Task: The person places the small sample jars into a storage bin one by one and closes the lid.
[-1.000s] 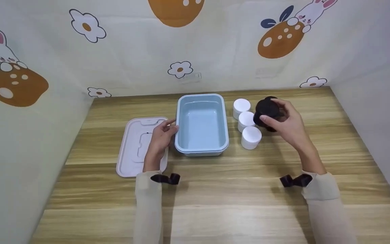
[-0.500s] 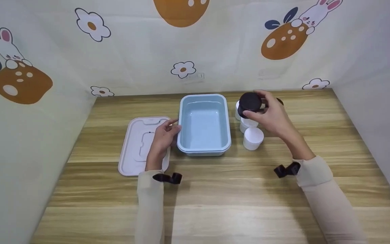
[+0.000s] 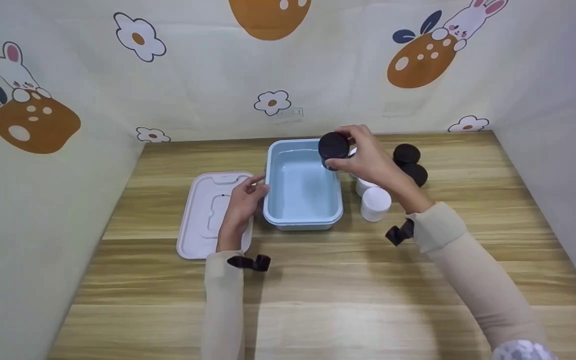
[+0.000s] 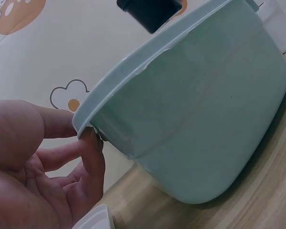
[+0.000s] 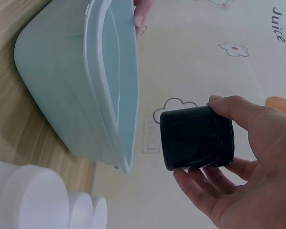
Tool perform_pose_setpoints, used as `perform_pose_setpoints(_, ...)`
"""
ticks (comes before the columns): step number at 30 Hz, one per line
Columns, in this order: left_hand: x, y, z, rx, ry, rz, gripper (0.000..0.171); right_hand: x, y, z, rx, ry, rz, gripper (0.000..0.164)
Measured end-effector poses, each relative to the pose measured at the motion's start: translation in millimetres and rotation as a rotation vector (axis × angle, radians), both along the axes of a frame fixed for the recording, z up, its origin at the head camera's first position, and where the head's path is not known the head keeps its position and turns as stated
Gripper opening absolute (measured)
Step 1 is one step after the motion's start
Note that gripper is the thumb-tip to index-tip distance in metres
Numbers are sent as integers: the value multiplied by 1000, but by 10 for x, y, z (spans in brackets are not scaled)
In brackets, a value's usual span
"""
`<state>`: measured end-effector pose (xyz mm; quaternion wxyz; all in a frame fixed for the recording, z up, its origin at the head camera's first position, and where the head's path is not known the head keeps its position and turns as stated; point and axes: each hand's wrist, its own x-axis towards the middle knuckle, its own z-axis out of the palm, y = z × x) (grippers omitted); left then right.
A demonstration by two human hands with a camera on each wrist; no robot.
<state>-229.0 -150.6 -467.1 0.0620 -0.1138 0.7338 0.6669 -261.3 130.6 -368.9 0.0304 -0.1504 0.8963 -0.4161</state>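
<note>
My right hand [image 3: 368, 156] holds a black lidded jar [image 3: 333, 146] over the far right corner of a light blue plastic bin [image 3: 303, 220]. In the right wrist view the jar [image 5: 193, 138] is gripped between thumb and fingers around its lid end, apart from the bin's rim. At the bin's left side, my left hand [image 3: 243, 202] pinches the rim. The left wrist view shows thumb and fingers of that hand [image 4: 52, 157] at the rim's corner, fingertips under the lip. Inside the bin, the bare floor shows.
Three white lidded jars [image 3: 376, 202] stand in a row right of the bin, partly hidden by my right hand and forearm. Beyond them stand two black jars [image 3: 407, 153]. A pale flat lid [image 3: 195, 220] lies left of the bin, partly under my left arm. A patterned curtain [image 3: 208, 75] closes the back.
My right hand has lifted one black jar from the right and carried it left, over the white jars, to the bin. My left hand keeps its place at the bin's rim.
</note>
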Motion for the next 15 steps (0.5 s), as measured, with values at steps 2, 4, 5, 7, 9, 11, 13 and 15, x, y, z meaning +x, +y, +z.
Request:
perform_pose_setpoints(2, 5, 3, -1, 4, 1, 4, 42, -48, -66, 4, 6, -23, 8, 74)
perform_pose_setpoints(4, 10, 3, 2, -2, 1, 5, 42, -97, -132, 7, 12, -50, 6, 74)
perform_pose_setpoints(5, 12, 2, 1, -5, -1, 5, 42, -123, -164, 8, 15, -61, 5, 74)
perform_pose_setpoints(7, 16, 2, 2, -6, -10, 4, 43, -171, -232, 10, 22, -83, 5, 74)
perform_pose_setpoints(9, 18, -3, 0, 6, -23, 0, 43, -213, -305, 16, 32, -105, 6, 75)
perform_pose_setpoints(11, 17, -8, -5, 21, -30, -4, 43, -249, -379, 26, 47, -117, 11, 75)
perform_pose_setpoints(13, 12, -11, -9, 31, -30, -10, 43, -275, -452, 38, 65, -119, 24, 74)
perform_pose_setpoints(15, 6, -13, -9, 33, -23, -17, 43, -294, -520, 49, 83, -117, 38, 73)
